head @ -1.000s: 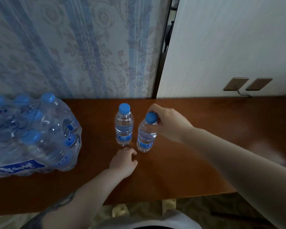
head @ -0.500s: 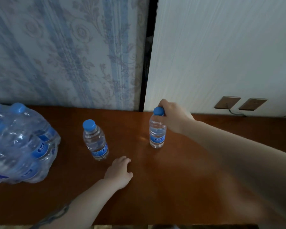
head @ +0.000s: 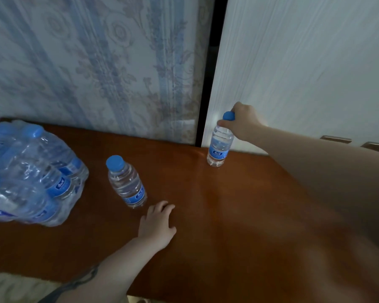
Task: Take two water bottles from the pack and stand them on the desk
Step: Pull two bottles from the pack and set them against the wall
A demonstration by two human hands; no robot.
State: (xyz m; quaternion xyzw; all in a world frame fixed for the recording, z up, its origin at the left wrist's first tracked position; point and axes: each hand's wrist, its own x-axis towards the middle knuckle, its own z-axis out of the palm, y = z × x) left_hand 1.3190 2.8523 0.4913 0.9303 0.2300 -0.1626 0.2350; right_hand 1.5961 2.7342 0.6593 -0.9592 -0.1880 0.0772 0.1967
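Two clear water bottles with blue caps stand on the brown desk (head: 239, 215). The near bottle (head: 127, 184) is upright left of centre, free of both hands. The far bottle (head: 219, 145) stands by the back wall, and my right hand (head: 243, 123) grips it around the cap and neck. My left hand (head: 158, 224) rests palm down on the desk just right of the near bottle, fingers loosely spread, holding nothing. The shrink-wrapped pack (head: 29, 173) of bottles lies at the left edge.
Patterned wallpaper (head: 96, 62) and a white panel (head: 304, 62) rise straight behind the desk, split by a dark gap. Two brown wall plates (head: 335, 139) sit low on the panel at the right. The desk's front edge runs along the bottom left.
My right hand has carried the far bottle away from the near one, to the right and back toward the wall. The left hand stays flat on the desk. The view has shifted right.
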